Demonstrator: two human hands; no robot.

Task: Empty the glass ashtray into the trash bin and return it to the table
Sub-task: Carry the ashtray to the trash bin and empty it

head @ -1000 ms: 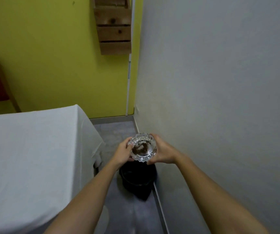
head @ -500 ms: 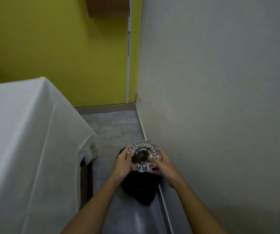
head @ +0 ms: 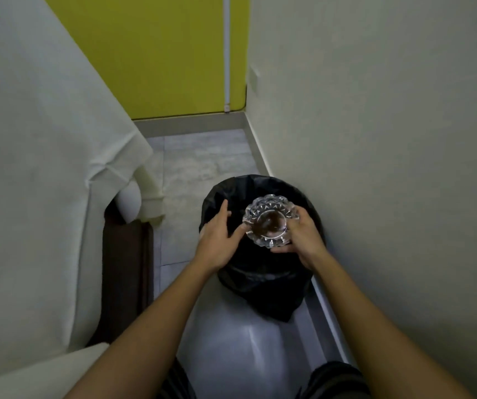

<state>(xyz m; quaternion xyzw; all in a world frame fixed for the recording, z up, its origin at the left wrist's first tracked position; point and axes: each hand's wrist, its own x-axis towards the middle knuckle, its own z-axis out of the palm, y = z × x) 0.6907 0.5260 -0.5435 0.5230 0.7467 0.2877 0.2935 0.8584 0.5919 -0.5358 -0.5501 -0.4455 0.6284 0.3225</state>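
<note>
One desk (head: 38, 156) draped in white cloth fills the left side, and one trash bin (head: 260, 272) lined with a black bag stands on the grey floor against the right wall; above its mouth hangs the one glass ashtray (head: 269, 223), upright, brown residue in its bowl; two hands at work: the right hand (head: 303, 240) has its grip closed on the ashtray's right rim, the left hand (head: 220, 240) spread loose, thumb tip at the left rim
</note>
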